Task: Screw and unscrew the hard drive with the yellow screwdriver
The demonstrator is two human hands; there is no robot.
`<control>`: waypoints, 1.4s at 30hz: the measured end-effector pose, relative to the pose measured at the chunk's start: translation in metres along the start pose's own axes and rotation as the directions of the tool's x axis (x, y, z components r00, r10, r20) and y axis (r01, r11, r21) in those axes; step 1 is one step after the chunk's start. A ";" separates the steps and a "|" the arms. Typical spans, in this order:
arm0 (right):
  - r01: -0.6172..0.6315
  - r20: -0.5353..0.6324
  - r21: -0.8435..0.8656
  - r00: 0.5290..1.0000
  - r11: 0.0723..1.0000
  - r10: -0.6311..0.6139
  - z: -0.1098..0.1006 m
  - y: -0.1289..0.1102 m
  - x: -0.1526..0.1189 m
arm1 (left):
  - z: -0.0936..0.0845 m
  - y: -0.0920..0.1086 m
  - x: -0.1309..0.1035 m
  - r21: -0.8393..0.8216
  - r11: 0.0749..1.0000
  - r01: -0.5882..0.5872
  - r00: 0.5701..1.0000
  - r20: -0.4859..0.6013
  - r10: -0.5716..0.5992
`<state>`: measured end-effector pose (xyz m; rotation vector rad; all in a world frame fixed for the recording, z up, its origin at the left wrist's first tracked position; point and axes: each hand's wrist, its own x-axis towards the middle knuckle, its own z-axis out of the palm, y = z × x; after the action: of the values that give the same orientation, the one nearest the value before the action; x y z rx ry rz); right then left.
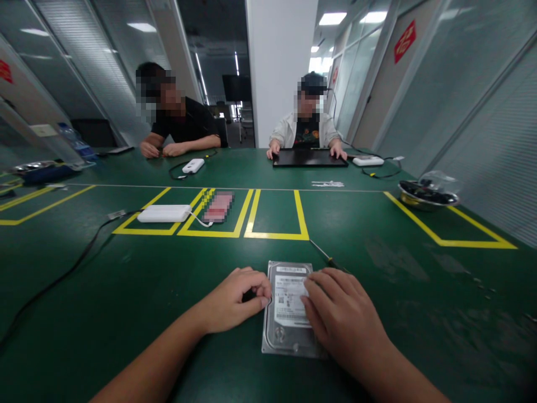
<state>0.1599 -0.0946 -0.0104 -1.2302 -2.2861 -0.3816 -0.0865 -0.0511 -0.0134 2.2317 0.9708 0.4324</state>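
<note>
One hard drive (289,308) lies flat on the green surface (419,291), close to the near edge and right in the middle. It is silver with a white sticker on top.

Two hands of the person are on it. The left hand (235,299) comes in from the left with its fingers curled; the thumb and first finger press together at the left edge of the hard drive. I cannot tell if they pinch something small there. The right hand (339,313) lies flat over the right side of the hard drive, fingers a little spread, fingertips on the white sticker. It hides the right edge.

One thin screwdriver (323,254) lies on the surface just behind the right hand, partly hidden by it.

Farther back are yellow tape boxes. One white box (164,213) with a cord sits on the yellow lines, and one blurred pink thing (218,207) lies just beside it. One black cable (62,274) runs along the left side. One metal bowl (428,196) with dark things in it stands far to the right.

Two other people sit at the far side. The person on the left (178,126) rests both hands on the surface near one small white device (193,165). The person on the right (308,126) has both hands on one flat black thing (309,158). One more white device (368,161) lies beside it.
</note>
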 end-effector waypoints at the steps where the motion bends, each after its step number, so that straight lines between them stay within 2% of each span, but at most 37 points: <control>1: -0.065 0.043 -0.067 0.997 0.996 0.068 -0.001 0.003 0.000 | 0.000 0.000 0.000 0.001 1.000 -0.003 1.000 0.002 0.003; 4: -0.215 0.189 -0.269 0.944 0.939 0.270 -0.004 0.013 0.000 | -0.001 0.001 0.001 -0.002 1.000 -0.014 1.000 -0.004 0.014; 7: -0.261 0.278 -0.397 0.880 0.880 0.386 -0.007 0.021 0.001 | -0.001 0.001 0.001 0.000 1.000 -0.023 1.000 -0.019 0.023; 16: -0.287 0.432 -0.513 0.728 0.809 0.532 -0.011 0.031 0.002 | -0.001 0.000 0.000 -0.015 1.000 -0.011 1.000 -0.020 0.011; 18: -0.294 0.447 -0.515 0.709 0.805 0.545 -0.011 0.033 0.001 | 0.000 0.000 0.001 -0.018 1.000 -0.006 1.000 -0.017 0.006; 20: -0.300 0.444 -0.511 0.711 0.806 0.546 -0.011 0.036 0.000 | 0.000 0.000 0.001 -0.018 1.000 -0.002 1.000 -0.015 0.002; 27: -0.350 0.273 -0.430 0.828 0.832 0.489 -0.010 0.046 -0.001 | 0.000 0.002 0.000 -0.032 0.999 0.000 1.000 -0.015 -0.001; 30: -0.442 0.135 -0.245 0.866 0.863 0.482 -0.010 0.048 0.002 | -0.001 0.002 0.000 -0.032 0.999 0.009 1.000 -0.012 -0.010; 32: -0.484 0.013 -0.080 0.874 0.871 0.486 -0.010 0.048 0.004 | -0.001 0.002 0.000 -0.027 1.000 0.010 1.000 -0.009 -0.010; 34: -0.495 -0.108 0.066 0.859 0.866 0.500 -0.009 0.048 0.005 | -0.001 0.002 0.000 -0.026 1.000 0.006 1.000 -0.010 -0.007; 36: -0.496 -0.203 0.185 0.825 0.849 0.527 -0.007 0.047 0.006 | -0.001 0.001 0.000 -0.030 1.000 0.002 1.000 -0.015 -0.003; 42: -0.479 -0.357 0.412 0.698 0.775 0.621 -0.001 0.045 0.005 | -0.001 0.002 0.001 -0.037 0.999 -0.007 1.000 -0.009 0.007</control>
<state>0.1952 -0.0670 -0.0068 -1.4114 -1.3912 -0.0921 -0.0857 -0.0511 -0.0111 2.2020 0.9528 0.4607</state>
